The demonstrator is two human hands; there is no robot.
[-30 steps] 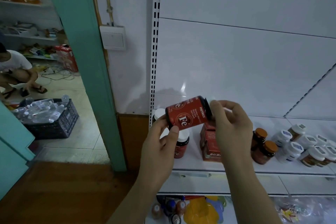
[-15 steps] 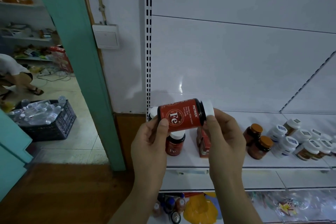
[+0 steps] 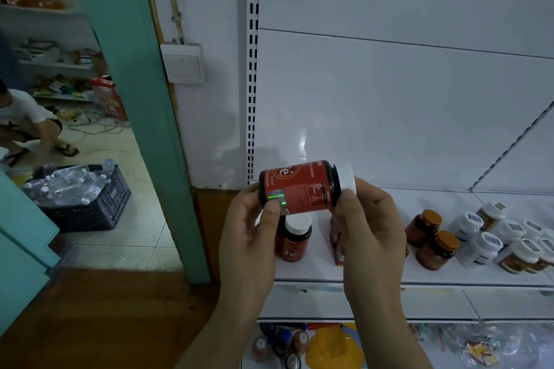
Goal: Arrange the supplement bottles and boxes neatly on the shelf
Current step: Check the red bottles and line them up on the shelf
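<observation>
A red-labelled Fe bottle (image 3: 302,187) with a white cap lies sideways in the air above the white shelf (image 3: 374,274). My left hand (image 3: 250,237) pinches its base end, thumb on the label. My right hand (image 3: 367,228) grips the cap end. Behind my hands a second red Fe bottle (image 3: 293,238) stands upright on the shelf, and a red box (image 3: 338,244) is partly hidden by my right hand. Two amber bottles with orange caps (image 3: 431,238) and several white-capped bottles (image 3: 503,241) stand further right.
A teal door frame (image 3: 144,117) borders the shelf unit on the left. Beyond it sits a black crate of water bottles (image 3: 81,195), and a person crouches on the floor (image 3: 27,126). Bagged items (image 3: 329,344) lie on the shelf below.
The held bottle has been rolled between my hands: the Fe logo turned up and away, and the small-print side with a shiny sticker now faces me. The hands stayed in place.
</observation>
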